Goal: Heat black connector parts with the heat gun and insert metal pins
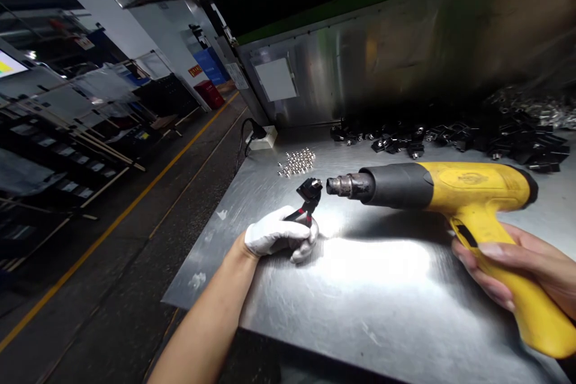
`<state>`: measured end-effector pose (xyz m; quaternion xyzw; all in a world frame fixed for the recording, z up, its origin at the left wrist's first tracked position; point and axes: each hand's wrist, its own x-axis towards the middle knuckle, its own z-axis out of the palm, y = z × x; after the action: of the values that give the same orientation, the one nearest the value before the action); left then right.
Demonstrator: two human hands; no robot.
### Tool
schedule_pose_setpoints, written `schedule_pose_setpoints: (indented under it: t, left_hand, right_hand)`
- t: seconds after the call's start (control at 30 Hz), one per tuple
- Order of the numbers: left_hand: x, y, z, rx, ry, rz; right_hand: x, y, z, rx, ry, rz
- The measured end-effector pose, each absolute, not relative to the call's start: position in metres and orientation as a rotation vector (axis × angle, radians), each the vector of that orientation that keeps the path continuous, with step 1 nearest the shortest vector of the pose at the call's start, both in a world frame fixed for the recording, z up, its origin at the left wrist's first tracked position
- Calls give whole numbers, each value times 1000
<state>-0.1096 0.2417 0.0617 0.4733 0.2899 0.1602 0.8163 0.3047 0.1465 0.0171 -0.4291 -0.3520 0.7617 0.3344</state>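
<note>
My left hand [283,235], in a white glove, is closed round the handles of black-and-red pliers [308,209]. At the jaws of the pliers is a small black part [309,189] with a shiny metal fitting facing right. My bare right hand [508,258] wraps the handle of a yellow heat gun [477,186] with a dark front sleeve. The stepped metal nozzle [348,185] points left at the fitting, a small gap away from it. The glove hides most of the plier handles.
Small silvery metal fittings [297,162] lie grouped on the steel table [360,312]. Many black parts [463,138] are heaped along its back edge. A white power strip [263,138] with a black plug stands at the far left corner. A metal panel [360,66] rises behind.
</note>
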Motion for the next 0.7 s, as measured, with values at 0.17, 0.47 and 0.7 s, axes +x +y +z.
schedule_pose_setpoints:
  t: [0.17, 0.47, 0.7]
  left_hand:
    - [-109, 242, 66, 1018, 635, 343]
    - [-107, 242, 68, 1038, 657, 325]
    - [-107, 242, 69, 1040, 683, 316]
  right_hand:
    - [304, 146, 19, -1119, -947, 1991]
    - [305, 147, 22, -1133, -929, 1995]
    - [305, 146, 20, -1131, -921, 1991]
